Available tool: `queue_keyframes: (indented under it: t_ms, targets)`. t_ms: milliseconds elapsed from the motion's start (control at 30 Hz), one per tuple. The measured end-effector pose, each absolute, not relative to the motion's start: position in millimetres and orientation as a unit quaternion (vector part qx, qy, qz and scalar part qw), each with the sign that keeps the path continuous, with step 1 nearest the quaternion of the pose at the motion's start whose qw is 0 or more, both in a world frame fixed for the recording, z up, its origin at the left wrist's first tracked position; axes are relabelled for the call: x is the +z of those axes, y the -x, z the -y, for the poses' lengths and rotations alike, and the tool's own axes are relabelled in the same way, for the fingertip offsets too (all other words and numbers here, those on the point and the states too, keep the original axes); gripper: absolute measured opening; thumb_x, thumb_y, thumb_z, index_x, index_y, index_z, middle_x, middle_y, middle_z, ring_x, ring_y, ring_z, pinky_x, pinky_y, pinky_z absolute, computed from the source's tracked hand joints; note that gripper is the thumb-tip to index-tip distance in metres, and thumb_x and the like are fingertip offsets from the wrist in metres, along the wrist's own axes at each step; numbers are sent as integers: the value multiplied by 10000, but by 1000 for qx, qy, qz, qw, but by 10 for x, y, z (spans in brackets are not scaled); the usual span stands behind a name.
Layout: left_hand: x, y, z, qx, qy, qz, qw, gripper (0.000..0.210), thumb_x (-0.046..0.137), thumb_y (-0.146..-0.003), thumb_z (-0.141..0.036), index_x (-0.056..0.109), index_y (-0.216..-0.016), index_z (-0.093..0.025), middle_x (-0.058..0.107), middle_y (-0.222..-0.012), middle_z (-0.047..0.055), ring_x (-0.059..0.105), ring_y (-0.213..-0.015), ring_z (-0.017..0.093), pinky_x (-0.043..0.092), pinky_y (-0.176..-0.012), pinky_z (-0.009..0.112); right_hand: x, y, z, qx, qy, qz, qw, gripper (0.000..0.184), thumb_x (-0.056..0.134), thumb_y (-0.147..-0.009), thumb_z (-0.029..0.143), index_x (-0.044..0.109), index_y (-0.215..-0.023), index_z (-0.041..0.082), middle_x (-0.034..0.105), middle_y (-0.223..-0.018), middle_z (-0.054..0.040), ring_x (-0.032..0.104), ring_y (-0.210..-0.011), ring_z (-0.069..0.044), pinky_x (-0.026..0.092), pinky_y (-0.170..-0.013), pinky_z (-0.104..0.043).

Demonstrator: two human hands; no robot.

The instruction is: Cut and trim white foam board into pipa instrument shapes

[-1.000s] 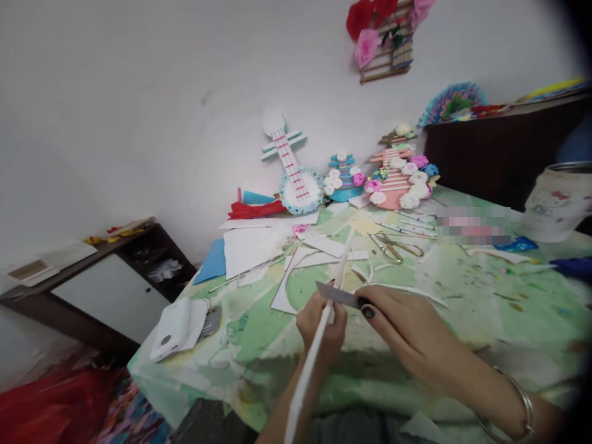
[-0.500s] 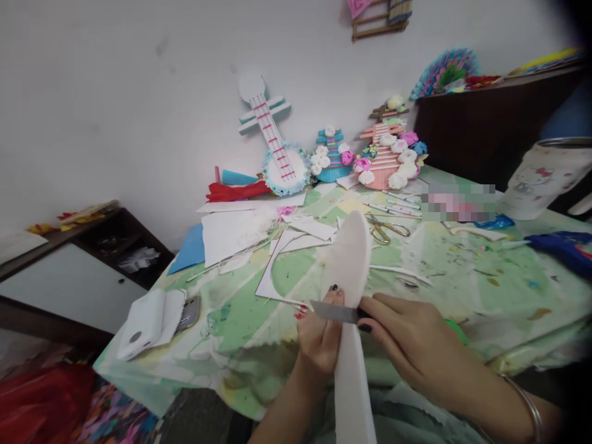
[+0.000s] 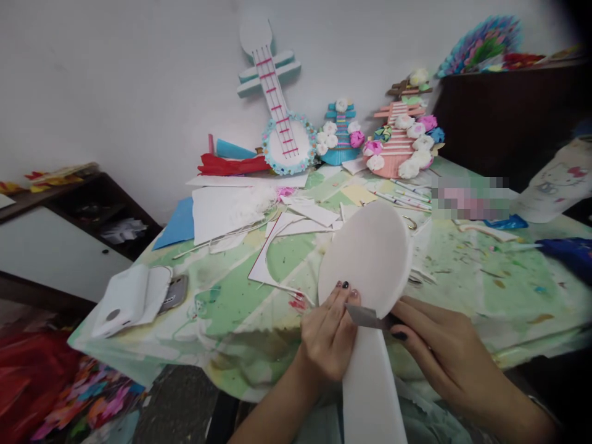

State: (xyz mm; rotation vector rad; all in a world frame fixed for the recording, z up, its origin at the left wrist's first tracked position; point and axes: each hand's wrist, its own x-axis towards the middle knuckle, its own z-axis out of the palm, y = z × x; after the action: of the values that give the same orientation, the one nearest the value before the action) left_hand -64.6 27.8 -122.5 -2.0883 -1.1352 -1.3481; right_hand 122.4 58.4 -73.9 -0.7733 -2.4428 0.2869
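Observation:
A white paddle-shaped foam piece (image 3: 363, 253), with a round head and a long straight neck, stands tilted in front of me at the table's near edge. My left hand (image 3: 326, 339) grips it where head meets neck, fingertips lying on its face and the thumb hidden. In my right hand (image 3: 444, 339) is a knife (image 3: 363, 316); its grey blade crosses the foam piece near the neck and points at my left fingers. The knife's dark handle is mostly covered by my fingers. Just behind lies a white board offcut (image 3: 263, 262) with a curved cut-out.
Foam scissors handles (image 3: 409, 223) peek out behind the foam piece. Felt pens (image 3: 407, 198), paper sheets (image 3: 222, 213), a phone (image 3: 176, 293) and a cup (image 3: 557, 179) lie or stand on the green cloth. Decorated model instruments (image 3: 287, 145) lean on the wall.
The foam piece has turned so its round face now shows more fully. Both hands and the knife have shifted slightly right with it, and the camera view has tilted down.

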Motion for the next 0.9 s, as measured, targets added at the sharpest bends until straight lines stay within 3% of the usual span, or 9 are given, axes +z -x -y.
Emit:
queue_keyframes:
  t_ms: [300,600,733,800,900]
  targets:
    - [-1246,660,-289,-508,733,397,216,495,473,-873,-80,387,-1360,-54,685,-1047,201,606,-1079,256,568,-821,312,-794,-1316,-594,124,318,901,269,338,373,-929,242,513,-1236,218,653,-833,-67,639,-711,-188,491,-614,-276]
    - [-1150,705,-449,-511,732,385,233,392,470,-868,-80,497,-1255,-22,693,-1010,208,636,-1033,261,558,-816,281,-795,-1314,-673,192,320,878,298,308,401,-927,290,536,-1194,219,678,-993,-78,646,-853,-199,496,-689,-281]
    - [-1084,909,-793,-486,730,381,294,365,468,-873,-95,539,-1230,-76,695,-1053,149,649,-1014,212,544,-843,266,-669,-1272,-830,255,357,844,308,291,399,-934,371,621,-1037,215,660,-789,-33,606,-697,-170,464,-629,-269]
    - [-1020,1037,-998,-498,714,424,251,346,517,-846,-94,592,-1182,-128,686,-1094,125,642,-1031,209,527,-875,294,-595,-1243,-943,293,371,821,320,327,404,-924,427,639,-972,205,598,-677,-6,547,-595,-146,428,-557,-254]
    - [-853,1209,-1290,-579,655,486,-4,231,605,-790,-164,703,-998,-189,707,-1052,80,643,-1028,216,495,-911,300,-519,-1180,-1189,327,396,770,379,323,515,-852,483,646,-920,196,522,-626,17,474,-540,-127,373,-495,-241]
